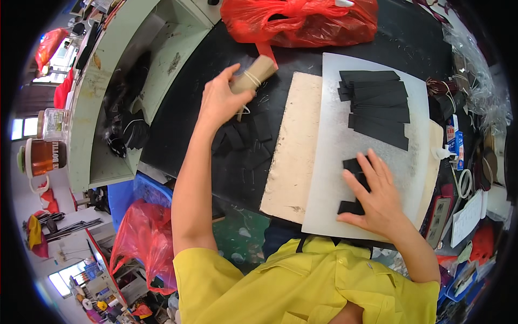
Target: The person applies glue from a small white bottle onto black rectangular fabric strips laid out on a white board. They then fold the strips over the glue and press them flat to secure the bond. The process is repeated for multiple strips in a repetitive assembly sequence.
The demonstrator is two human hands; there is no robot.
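My left hand (220, 97) has its thumb and index finger around the near end of a tan rolled bundle (253, 74) with a pale band about it. Several loose black pieces (245, 139) lie on the black tabletop below that hand. My right hand (377, 197) rests with fingers spread over black strips (353, 171) on a grey-white sheet (326, 178); it partly hides them. Farther up the same sheet, black rectangular strips (380, 102) lie fanned out and overlapping. Under the sheet is a cream board (288, 156).
A knotted red plastic bag (302, 24) sits at the table's far side. Left stands a pale green open tray (102, 156) with dark material. A blue bin (135, 189) with a red bag is below it. Small boxes (456, 143) and a white-nozzled bottle (443, 153) line the right.
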